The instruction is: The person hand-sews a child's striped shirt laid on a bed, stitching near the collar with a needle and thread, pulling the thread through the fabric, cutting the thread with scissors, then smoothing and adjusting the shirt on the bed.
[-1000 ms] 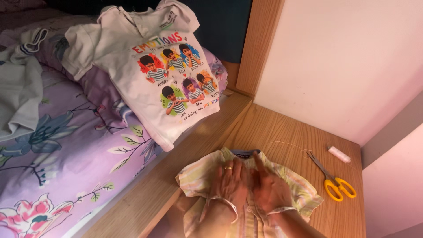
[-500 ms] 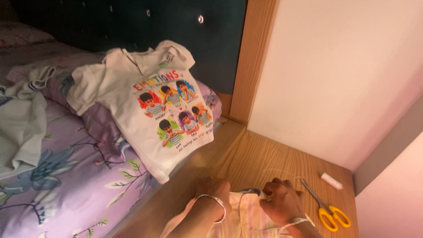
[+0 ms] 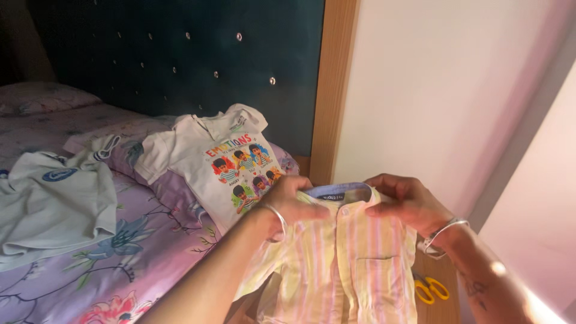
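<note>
The small yellow-and-pink striped button-up shirt [image 3: 339,258] had come up off the wooden counter [image 3: 433,270]; it hung in mid-air, collar at twelve o'clock, left hand [image 3: 292,201] and right hand [image 3: 405,201] each closed on a shoulder. Yellow-handled scissors [image 3: 431,289] lay below at four o'clock.

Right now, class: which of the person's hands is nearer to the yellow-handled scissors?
Right. The right hand grips the striped shirt's collar above the scissors on the wooden ledge; the left hand holds the collar's other side, farther from them.
</note>
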